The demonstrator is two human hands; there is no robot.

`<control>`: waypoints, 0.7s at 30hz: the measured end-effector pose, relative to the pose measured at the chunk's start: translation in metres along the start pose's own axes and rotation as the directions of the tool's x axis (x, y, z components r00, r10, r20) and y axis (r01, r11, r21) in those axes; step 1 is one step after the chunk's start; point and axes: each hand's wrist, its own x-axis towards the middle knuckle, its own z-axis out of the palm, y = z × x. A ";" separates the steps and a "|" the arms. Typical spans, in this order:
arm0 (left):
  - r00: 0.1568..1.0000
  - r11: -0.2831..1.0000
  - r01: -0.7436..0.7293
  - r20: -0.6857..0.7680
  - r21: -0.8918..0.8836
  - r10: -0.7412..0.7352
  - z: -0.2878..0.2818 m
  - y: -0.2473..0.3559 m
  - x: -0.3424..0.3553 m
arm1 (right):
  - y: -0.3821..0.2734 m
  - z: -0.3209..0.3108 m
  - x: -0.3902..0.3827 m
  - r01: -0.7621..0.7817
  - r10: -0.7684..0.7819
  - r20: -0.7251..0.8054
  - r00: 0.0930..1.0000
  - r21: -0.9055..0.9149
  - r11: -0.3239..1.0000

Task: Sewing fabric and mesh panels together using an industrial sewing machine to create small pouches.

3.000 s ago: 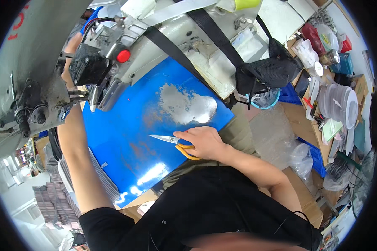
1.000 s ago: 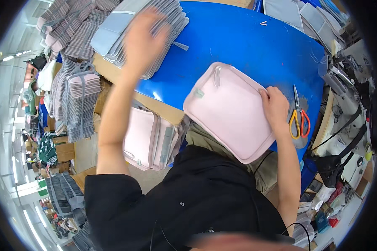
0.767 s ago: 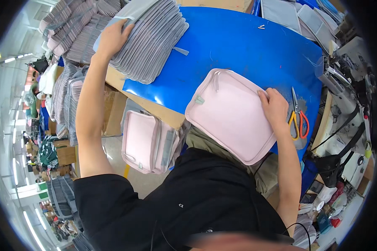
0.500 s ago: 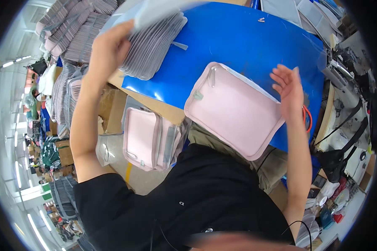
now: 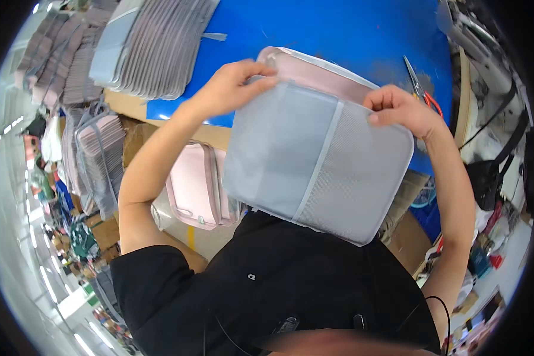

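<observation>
Grey mesh panel (image 5: 320, 160), at the frame's centre over a pink case (image 5: 320, 77), is pinched along its upper edge by the left hand (image 5: 234, 89) and the right hand (image 5: 406, 113), and could slide askew on the case, since only that edge appears gripped.

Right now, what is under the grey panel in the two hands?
Past the upper edge of the grey panel, a strip of a pink piece shows. What else lies beneath is covered and cannot be seen.

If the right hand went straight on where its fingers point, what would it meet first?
Likely the pink rectangular fabric-like piece, just beyond the right hand, though depth is unclear.
</observation>
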 end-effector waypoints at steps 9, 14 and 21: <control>0.979 0.911 0.123 0.196 -0.393 -0.048 0.010 -0.030 0.036 | 0.006 0.011 0.016 -0.035 -0.161 -0.266 0.950 -0.607 0.794; 0.824 0.827 -0.368 -0.263 0.425 0.502 0.029 -0.047 0.070 | 0.024 0.008 0.041 -0.019 -0.624 -0.219 0.750 -0.950 0.312; 0.893 0.909 -0.349 -0.213 0.230 0.396 0.016 -0.037 0.074 | 0.025 0.002 0.034 -0.020 -0.580 -0.380 0.721 -0.847 0.531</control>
